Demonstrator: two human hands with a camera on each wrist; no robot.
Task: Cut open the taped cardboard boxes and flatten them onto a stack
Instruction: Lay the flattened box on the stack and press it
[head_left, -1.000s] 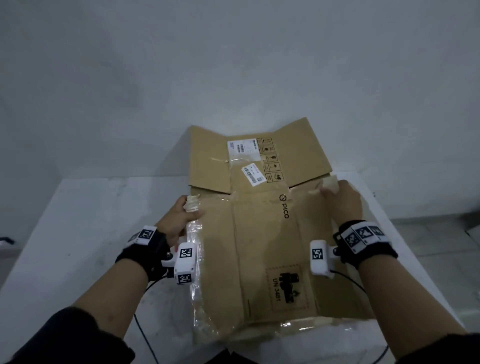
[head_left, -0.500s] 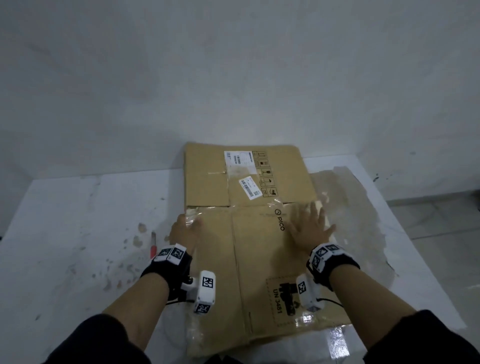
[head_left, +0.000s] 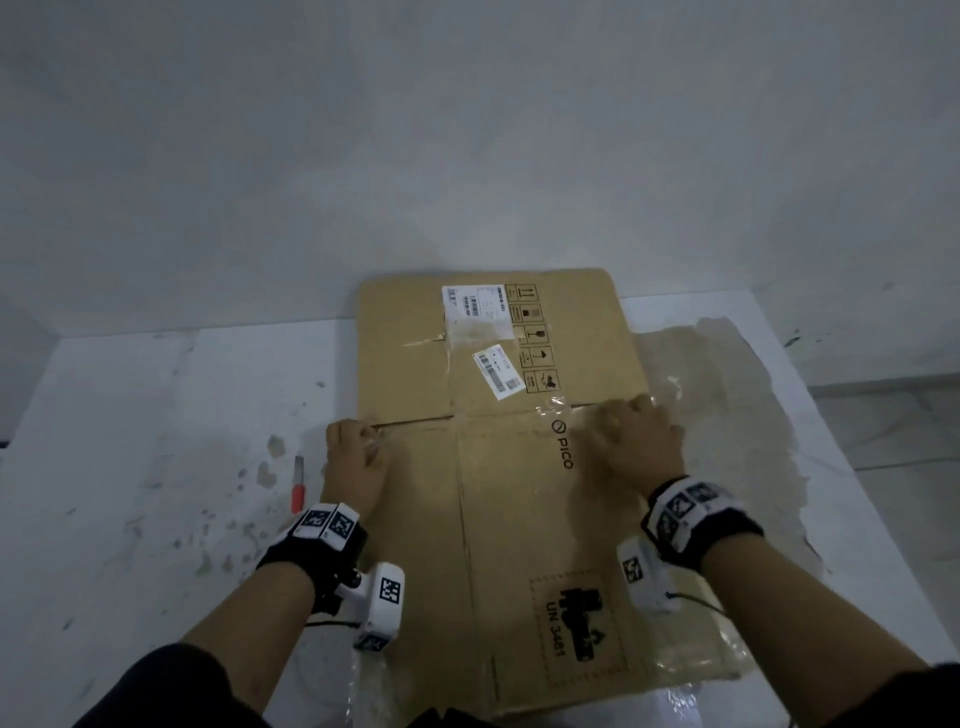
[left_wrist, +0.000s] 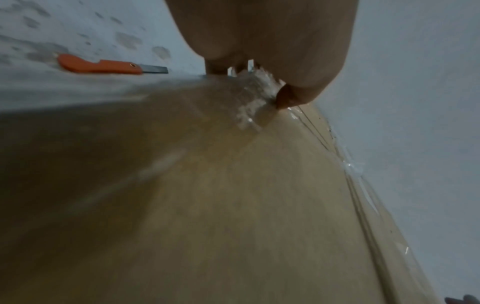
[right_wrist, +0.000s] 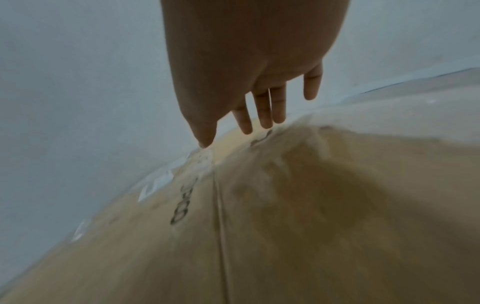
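A flattened brown cardboard box (head_left: 519, 519) printed "PICO" lies on the white table (head_left: 130, 467), its far flaps laid out flat toward the wall. My left hand (head_left: 353, 457) grips the box's left edge at the fold line, thumb on crumpled clear tape (left_wrist: 255, 107), fingers curled under. My right hand (head_left: 636, 436) lies flat on the box's top face near the right edge. Its fingers (right_wrist: 265, 111) are straight and spread, pointing at the fold. The box surface (right_wrist: 285, 226) fills the lower part of both wrist views.
An orange-handled utility knife (head_left: 297, 491) lies on the table just left of my left hand, its blade (left_wrist: 154, 69) out. A second flattened, tape-covered sheet (head_left: 727, 415) sticks out from under the box on the right. A wall stands close behind the table.
The box came down from a raised, part-folded state to lie flat. My right hand let go of the right edge and moved onto the top face, open. The left hand kept its grip.
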